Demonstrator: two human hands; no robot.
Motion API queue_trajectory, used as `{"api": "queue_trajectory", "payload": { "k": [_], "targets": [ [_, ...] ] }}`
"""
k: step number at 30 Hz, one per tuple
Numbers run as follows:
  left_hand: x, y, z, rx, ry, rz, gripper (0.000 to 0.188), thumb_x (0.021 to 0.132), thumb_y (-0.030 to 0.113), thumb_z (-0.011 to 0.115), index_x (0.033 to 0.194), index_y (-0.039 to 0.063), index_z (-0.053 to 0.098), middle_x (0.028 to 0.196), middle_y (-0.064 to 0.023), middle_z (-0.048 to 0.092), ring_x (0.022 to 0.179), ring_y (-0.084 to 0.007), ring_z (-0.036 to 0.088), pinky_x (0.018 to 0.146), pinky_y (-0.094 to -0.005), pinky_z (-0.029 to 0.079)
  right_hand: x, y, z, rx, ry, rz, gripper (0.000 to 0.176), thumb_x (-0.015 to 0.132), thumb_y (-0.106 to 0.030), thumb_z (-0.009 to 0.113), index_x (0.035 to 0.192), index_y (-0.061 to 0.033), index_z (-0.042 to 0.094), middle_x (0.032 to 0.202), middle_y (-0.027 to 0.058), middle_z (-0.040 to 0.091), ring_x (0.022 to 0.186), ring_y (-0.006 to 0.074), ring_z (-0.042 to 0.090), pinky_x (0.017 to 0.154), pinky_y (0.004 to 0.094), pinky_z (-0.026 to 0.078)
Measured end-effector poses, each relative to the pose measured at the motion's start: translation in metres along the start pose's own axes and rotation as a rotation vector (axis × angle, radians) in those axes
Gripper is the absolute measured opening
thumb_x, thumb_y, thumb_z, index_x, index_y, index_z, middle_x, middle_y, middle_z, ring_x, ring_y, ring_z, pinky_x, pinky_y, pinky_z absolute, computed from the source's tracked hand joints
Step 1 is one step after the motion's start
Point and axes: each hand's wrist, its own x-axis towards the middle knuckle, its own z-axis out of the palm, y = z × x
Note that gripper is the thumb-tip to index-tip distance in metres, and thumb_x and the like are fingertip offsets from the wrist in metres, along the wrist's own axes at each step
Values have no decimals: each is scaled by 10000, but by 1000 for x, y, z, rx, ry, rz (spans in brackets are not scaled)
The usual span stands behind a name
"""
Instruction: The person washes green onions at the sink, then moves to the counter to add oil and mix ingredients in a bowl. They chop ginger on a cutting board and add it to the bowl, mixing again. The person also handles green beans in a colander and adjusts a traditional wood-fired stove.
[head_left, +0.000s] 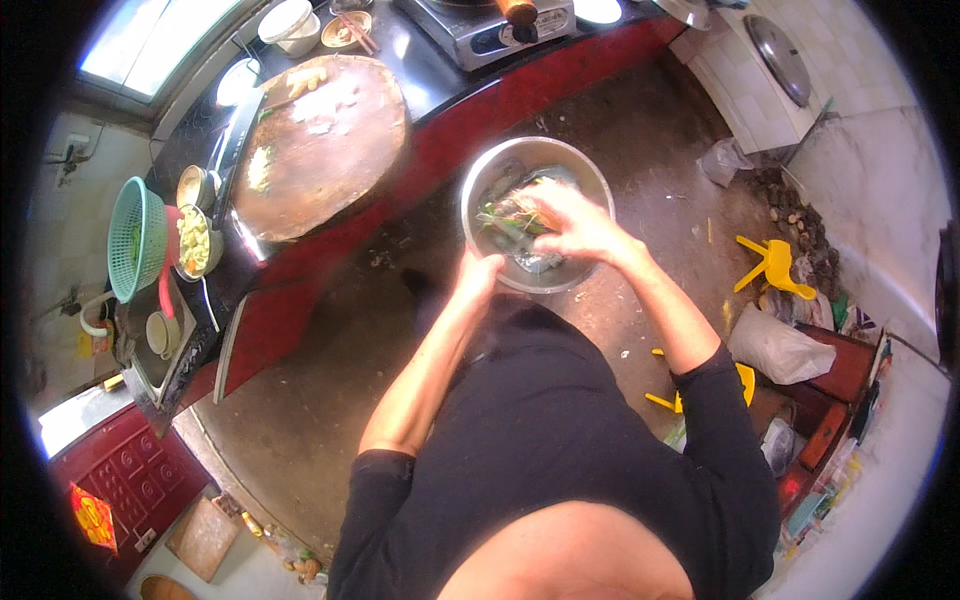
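Observation:
A round stainless steel bowl (604, 196) is held up in front of my body. My left hand (480, 274) grips its near left rim, thumb on the inside. Inside the bowl my right hand (562, 217) reaches into greyish pieces that look like fish or shrimp (514, 244), mixed with green and pale shreds. The right fingers are partly curled and blurred among these pieces; whether they grasp any cannot be told.
Left is a dark counter with a round wooden chopping board (322, 165), a cleaver (240, 142), a green colander (135, 240) and a bowl of chopped vegetables (196, 244). A gas stove (487, 34) stands ahead. Yellow stools (776, 266) and a white sack (780, 345) are right.

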Motion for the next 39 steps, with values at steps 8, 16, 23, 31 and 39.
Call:
{"api": "queue_trajectory", "payload": {
  "k": [8, 16, 23, 31, 39],
  "targets": [
    [-2, -6, 9, 28, 43, -32, 737, 710, -32, 483, 1429, 8, 324, 1199, -229, 563, 886, -340, 692, 592, -446, 649, 18, -16, 10, 102, -83, 436, 650, 865, -586, 603, 1132, 4, 662, 1136, 244, 679, 1082, 373, 652, 958, 465, 489],
    [-5, -7, 7, 53, -35, -35, 688, 694, -35, 483, 1373, -31, 370, 1119, -211, 587, 844, -315, 692, 596, -449, 650, 27, -12, 10, -87, -37, 60, 605, 868, -556, 598, 1286, -118, 602, 1266, 180, 576, 1205, 359, 526, 1017, 494, 437],
    [-7, 0, 9, -39, -51, -45, 673, 691, -30, 476, 1359, -36, 386, 1121, -207, 593, 897, -323, 685, 658, -460, 652, 5, -21, 13, -237, -312, -171, 401, 871, -424, 623, 1175, -165, 659, 1353, 115, 523, 1275, 322, 482, 1067, 558, 345],
    [12, -24, 2, 80, -51, 70, 653, 714, -36, 479, 1362, -11, 401, 1126, -172, 587, 865, -307, 676, 634, -463, 642, -3, -12, 17, -420, -225, -300, 703, 691, -227, 765, 1347, -200, 513, 1383, 85, 484, 1311, 305, 451, 966, 615, 414],
    [6, -15, 4, -9, -39, 15, 713, 744, -20, 473, 1440, -2, 315, 1172, -221, 591, 877, -342, 699, 615, -462, 648, -6, 24, -18, 99, 185, -113, 696, 799, -274, 755, 1404, -88, 465, 1411, 190, 470, 1307, 379, 469, 1120, 447, 381]
  ]
}}
